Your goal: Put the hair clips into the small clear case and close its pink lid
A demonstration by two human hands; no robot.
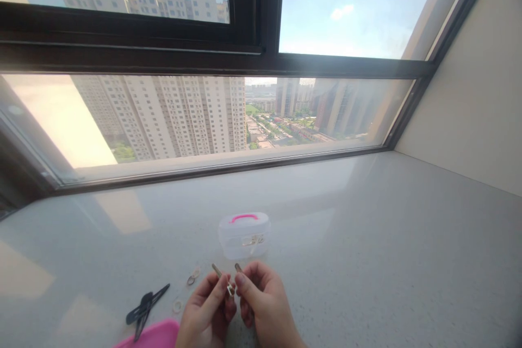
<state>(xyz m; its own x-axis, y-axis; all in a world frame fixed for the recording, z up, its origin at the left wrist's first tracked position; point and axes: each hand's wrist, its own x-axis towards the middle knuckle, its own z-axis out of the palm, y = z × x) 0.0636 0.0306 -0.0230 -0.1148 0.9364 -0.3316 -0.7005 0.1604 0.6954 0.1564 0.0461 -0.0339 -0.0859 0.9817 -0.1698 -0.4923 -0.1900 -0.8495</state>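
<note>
My left hand [210, 304] pinches a slim gold-toned hair clip [217, 270] between thumb and fingers, its narrow end pointing up and away. Close beside it, my right hand [263, 299] grips a second small metal clip [238, 267], of which only the tip shows above the thumb. A light metal piece [230, 289] shows between the two hands, though I cannot tell which clip it belongs to. Just beyond my fingers stands a clear plastic box [234, 247] with a white lid and a pink handle [244, 217]; some small gold-toned items are visible through its wall.
Black snap hair clips [143, 307] lie crossed left of my hands, partly over a pink plastic tray or lid [157, 334]. Small rings, one dark [191, 280] and one pale [176, 305], rest on the speckled white sill [367, 261]. A dark-framed window [261, 65] rises behind.
</note>
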